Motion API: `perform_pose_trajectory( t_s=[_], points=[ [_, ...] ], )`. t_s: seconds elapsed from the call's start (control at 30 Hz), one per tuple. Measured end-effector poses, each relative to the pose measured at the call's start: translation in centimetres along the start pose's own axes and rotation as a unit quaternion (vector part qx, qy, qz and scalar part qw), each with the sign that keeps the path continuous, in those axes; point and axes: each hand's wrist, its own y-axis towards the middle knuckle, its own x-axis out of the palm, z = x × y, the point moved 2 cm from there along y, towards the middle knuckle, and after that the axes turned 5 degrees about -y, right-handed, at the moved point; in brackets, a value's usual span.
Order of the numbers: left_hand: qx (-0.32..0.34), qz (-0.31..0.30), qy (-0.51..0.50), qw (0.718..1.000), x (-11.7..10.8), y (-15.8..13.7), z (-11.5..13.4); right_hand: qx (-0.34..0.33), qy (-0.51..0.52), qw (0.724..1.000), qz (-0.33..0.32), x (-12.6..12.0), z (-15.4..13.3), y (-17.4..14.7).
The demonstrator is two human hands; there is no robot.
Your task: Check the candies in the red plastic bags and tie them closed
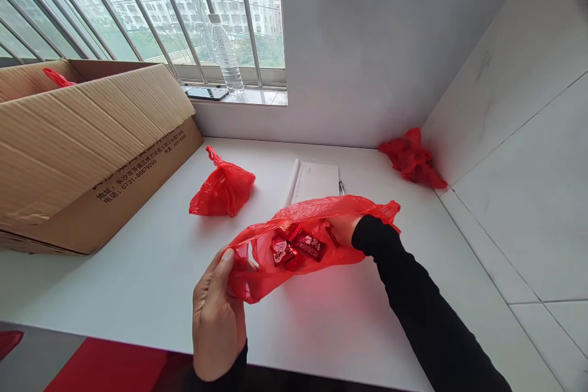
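Note:
A red plastic bag (257, 285) is stretched wide just above the white table. Its left rim is pinched by my left hand (215, 306), thumb on top and fingers tucked under the plastic. Inside lie several small red packets (310, 246) with printed wrappers, heaped in the middle. My right hand (343, 229) reaches into the bag's right side, next to the packets; its fingers are hidden by the plastic, so whether they hold anything does not show. A knotted red plastic bag (223, 190) stands on the table beyond my left hand.
An open cardboard box (138, 165) fills the left side. Behind the bag lie a notebook (316, 180) and a pen (342, 187). A crumpled red bag (413, 162) sits in the right corner. On the windowsill are a water bottle (226, 58) and a phone (206, 94).

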Motion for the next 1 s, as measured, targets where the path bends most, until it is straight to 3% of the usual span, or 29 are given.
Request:
perform_pose_trajectory(
  t_s=[0.3,0.53,0.8,1.0],
  points=[
    [0.004,-0.009,0.003,1.000,0.0,0.0,0.1,-0.071,-0.058,0.996,-0.002,-1.8,-1.3,0.4],
    [0.002,0.001,-0.003,1.000,-0.2,0.0,0.0,-0.088,-0.097,0.991,0.012,-2.2,-2.0,0.6],
    [0.000,-0.001,-0.005,1.000,-0.1,0.1,0.0,-0.081,-0.071,0.994,0.020,-2.4,-2.2,0.6],
    [-0.001,0.006,-0.002,1.000,-0.5,0.2,-0.3,-0.028,0.002,0.999,0.037,-1.9,-1.7,0.4]
  ],
)
